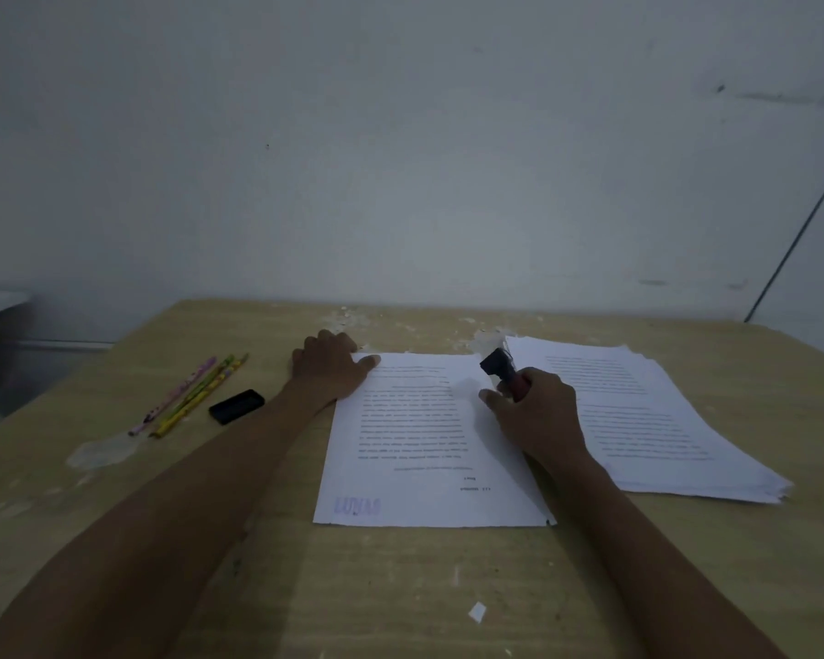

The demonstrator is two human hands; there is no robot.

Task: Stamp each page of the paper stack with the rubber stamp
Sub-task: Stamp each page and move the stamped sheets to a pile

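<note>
A single printed page (415,444) lies in the middle of the wooden table, with a purple stamp mark (358,505) at its near left corner. My left hand (329,368) rests flat on the page's far left corner. My right hand (536,413) grips the rubber stamp (500,368), whose black head tilts up above the page's far right corner. The paper stack (652,420) sits to the right, partly behind my right hand.
Several pencils (191,397) and a small black case (236,406) lie to the left on the table (400,587). A paper scrap (477,612) lies near the front. Flaked paint bits (353,318) litter the far edge by the wall.
</note>
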